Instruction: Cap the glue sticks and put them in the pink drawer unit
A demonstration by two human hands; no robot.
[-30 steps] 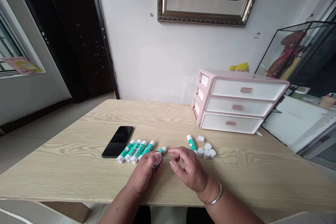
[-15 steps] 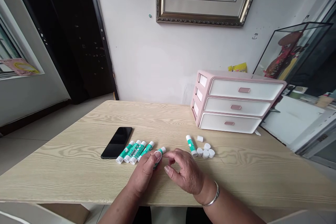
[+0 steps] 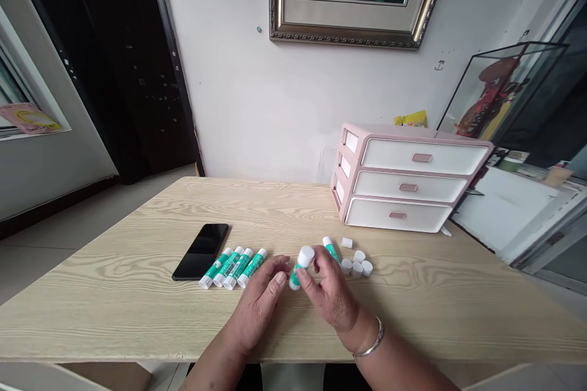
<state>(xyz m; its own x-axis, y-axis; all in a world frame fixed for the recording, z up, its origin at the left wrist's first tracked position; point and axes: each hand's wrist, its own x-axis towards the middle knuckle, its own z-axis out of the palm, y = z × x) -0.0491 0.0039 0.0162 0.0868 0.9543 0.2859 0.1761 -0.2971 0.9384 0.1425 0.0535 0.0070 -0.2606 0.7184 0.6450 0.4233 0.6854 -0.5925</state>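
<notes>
In the middle of the table, a green-and-white glue stick (image 3: 300, 267) is tilted between the thumb and fingers of my right hand (image 3: 334, 296), its white end up. My left hand (image 3: 257, 308) is just left of it, fingers loosely curved and apart, with nothing visible in it. Several more glue sticks (image 3: 238, 268) lie side by side to the left of my left hand. Behind my right hand lies another glue stick (image 3: 329, 247), partly hidden by the fingers. Beside that one are several loose white caps (image 3: 359, 256).
A black phone (image 3: 202, 252) lies left of the row on the wooden table (image 3: 137, 311). At the back right stands a pink-and-white drawer unit (image 3: 408, 183), a yellow packet (image 3: 411, 119) on top. A framed picture (image 3: 343, 36) hangs on the wall behind.
The glue stick has passed from my left hand to my right, which now grips it upright at a tilt. My left fingers have loosened. The camera view has shifted slightly.
</notes>
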